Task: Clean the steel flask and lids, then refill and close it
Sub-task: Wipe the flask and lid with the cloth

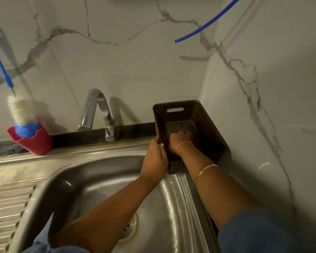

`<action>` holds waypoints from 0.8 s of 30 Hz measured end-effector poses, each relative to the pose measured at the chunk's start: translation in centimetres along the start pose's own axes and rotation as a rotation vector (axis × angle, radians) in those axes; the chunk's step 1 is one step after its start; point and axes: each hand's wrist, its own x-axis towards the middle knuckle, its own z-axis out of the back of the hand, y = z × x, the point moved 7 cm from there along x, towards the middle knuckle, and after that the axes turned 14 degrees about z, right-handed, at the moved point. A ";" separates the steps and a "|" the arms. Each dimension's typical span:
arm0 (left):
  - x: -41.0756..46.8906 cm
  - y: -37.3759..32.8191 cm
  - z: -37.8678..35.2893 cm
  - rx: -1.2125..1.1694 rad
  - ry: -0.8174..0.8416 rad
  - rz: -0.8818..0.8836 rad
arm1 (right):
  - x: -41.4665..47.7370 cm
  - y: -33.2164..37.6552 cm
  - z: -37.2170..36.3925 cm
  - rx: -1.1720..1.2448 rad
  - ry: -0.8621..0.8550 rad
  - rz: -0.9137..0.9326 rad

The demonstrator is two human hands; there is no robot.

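A dark brown perforated plastic basket (pixel 208 123) stands at the sink's back right corner against the marble wall. My left hand (pixel 154 159) grips the basket's near left rim. My right hand (pixel 178 141) reaches down inside the basket, fingers curled near its floor; what they touch is hidden. No steel flask or lid shows anywhere in view.
A steel sink (pixel 102 187) with a drain (pixel 130 227) lies below my arms. The steel tap (pixel 97 110) stands at the back. A red holder (pixel 32 141) with a blue-and-white bottle brush (pixel 21 110) sits at left. A blue hose (pixel 206 24) hangs above. A ribbed draining board (pixel 5 203) spreads left.
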 end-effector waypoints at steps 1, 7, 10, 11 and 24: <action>0.0 0.1 0.0 0.001 0.000 0.000 | 0.1 0.0 -0.1 0.000 0.006 -0.003; 0.1 -0.2 0.2 -0.008 0.012 0.008 | 0.7 0.1 -0.5 0.135 0.013 0.031; 0.2 -0.2 0.1 -0.020 0.030 0.011 | 0.0 -0.4 0.7 0.413 -0.100 0.048; 0.2 -0.3 0.1 -0.025 0.046 0.017 | -0.5 -0.7 1.4 0.544 -0.153 0.042; -3.0 -2.9 3.3 0.047 0.085 -0.009 | -8.6 -3.4 9.7 1.216 -0.847 -0.163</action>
